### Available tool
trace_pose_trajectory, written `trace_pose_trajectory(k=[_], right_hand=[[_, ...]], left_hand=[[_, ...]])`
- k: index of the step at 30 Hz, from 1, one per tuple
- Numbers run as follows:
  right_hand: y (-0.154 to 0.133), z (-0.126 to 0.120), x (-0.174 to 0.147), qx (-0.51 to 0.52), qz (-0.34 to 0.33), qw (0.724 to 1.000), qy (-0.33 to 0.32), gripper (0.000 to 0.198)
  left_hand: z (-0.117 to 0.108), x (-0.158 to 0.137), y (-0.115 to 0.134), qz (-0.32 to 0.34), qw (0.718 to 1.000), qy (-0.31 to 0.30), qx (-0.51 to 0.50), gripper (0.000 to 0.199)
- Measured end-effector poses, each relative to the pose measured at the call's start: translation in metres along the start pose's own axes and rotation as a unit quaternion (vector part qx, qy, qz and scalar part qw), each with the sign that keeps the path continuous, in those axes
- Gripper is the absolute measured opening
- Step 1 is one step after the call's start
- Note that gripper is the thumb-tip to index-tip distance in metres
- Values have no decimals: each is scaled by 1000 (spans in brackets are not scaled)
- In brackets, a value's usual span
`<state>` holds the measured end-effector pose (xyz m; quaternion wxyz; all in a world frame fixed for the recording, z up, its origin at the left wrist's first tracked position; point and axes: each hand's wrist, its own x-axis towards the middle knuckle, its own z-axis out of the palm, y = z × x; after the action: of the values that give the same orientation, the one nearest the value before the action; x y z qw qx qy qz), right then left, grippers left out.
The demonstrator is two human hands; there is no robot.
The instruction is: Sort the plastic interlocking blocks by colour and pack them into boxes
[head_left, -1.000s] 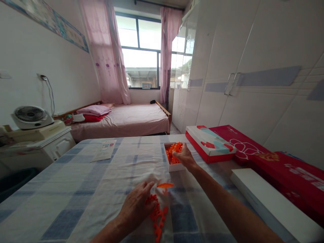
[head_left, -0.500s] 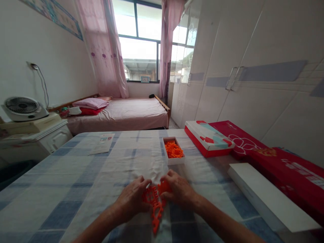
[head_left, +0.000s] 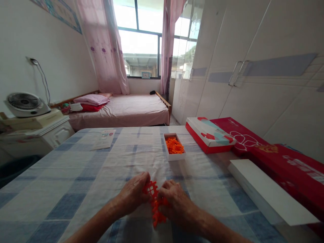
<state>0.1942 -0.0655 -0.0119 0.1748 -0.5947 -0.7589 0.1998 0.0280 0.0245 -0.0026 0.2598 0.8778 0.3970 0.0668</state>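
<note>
Between my two hands is an assembly of orange interlocking plastic pieces (head_left: 155,213), held above the near part of the table. My left hand (head_left: 135,190) pinches its upper left part, where a piece with square holes shows. My right hand (head_left: 176,199) has its fingers closed on the right side of the same assembly and hides part of it. Farther off, a small white box (head_left: 176,157) holds a heap of loose orange plastic pieces (head_left: 174,145).
A blue-and-white checked cloth covers the table (head_left: 83,189). On the right stand a red-and-white box (head_left: 209,135), a long white box (head_left: 270,192) and large red boxes (head_left: 286,168). A paper leaflet (head_left: 103,140) lies back left. Beyond the table is a bed (head_left: 131,108).
The orange assembly has turned between my hands, and its lower end looks different now. My right hand has shifted slightly down, with its fingers curled more. The view has tilted a little.
</note>
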Motion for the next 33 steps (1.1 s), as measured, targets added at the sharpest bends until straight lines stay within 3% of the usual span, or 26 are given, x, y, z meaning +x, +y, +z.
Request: trace_pose_trajectory(k=[6,9,11,14,16,19,23,28,33], right_hand=[[5,9,-3,142,-40,989,33,23],[14,3,-6,185,12,978,94,11],[26,-13,-3,224,69,962,141,4],[53,-52,16,249,114,931,240,16],[72,-78,40,208,125,923,297,20],[96,-102,82,130,144,927,321,25],[118,-101,119,70,153,937,305,31],[136,-83,121,4,142,954,263,24],[135,-83,125,-35,111,968,224,23]], left_hand=[[5,8,-14,25,985,-31,-171,7],[-1,19,-18,4,963,-45,-266,10],[-8,32,-12,-12,944,-32,-329,16],[-18,60,8,2,924,31,-382,20],[-19,84,24,15,917,73,-391,19],[-13,120,43,7,916,114,-384,15],[2,145,44,1,925,183,-334,18],[16,135,33,56,938,234,-250,26],[25,123,33,132,949,272,-92,26]])
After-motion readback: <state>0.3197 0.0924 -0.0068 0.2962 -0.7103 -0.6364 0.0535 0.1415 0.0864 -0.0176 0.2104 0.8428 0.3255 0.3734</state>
